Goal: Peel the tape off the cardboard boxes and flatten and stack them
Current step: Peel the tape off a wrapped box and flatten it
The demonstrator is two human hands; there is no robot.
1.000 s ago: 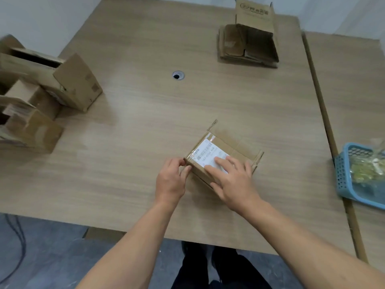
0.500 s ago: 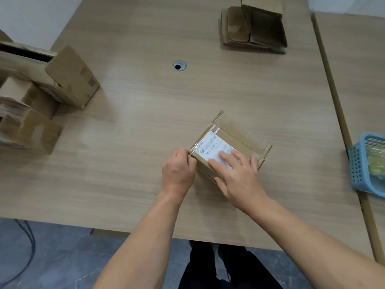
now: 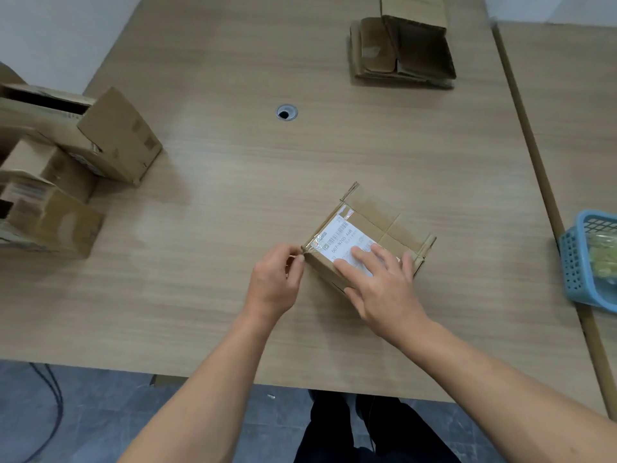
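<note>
Across the wide worktop [image 3: 334, 155], the unopened boxes [image 3: 110, 135] wait at the left edge of the frame and the flattened stack [image 3: 400, 51] lies at the upper right. The taped box [image 3: 377, 215] you are working on rests flat on the wood, low in the frame and just right of centre. To peel well, bear down so the box cannot skid. Draw the strip back slowly and low along the top face rather than straight up, so it likely comes away whole instead of tearing or lifting the cardboard skin. Your right grip [image 3: 384, 289] lies spread, fingers straight, pressing on the white label [image 3: 340, 235] over the near part of the top. Your left grip [image 3: 277, 282] is curled at the box's left corner, thumb and forefinger pinching the lifted end of the clear tape [image 3: 312, 243], with the wrist straight and the forearm running up from the bottom edge.
</note>
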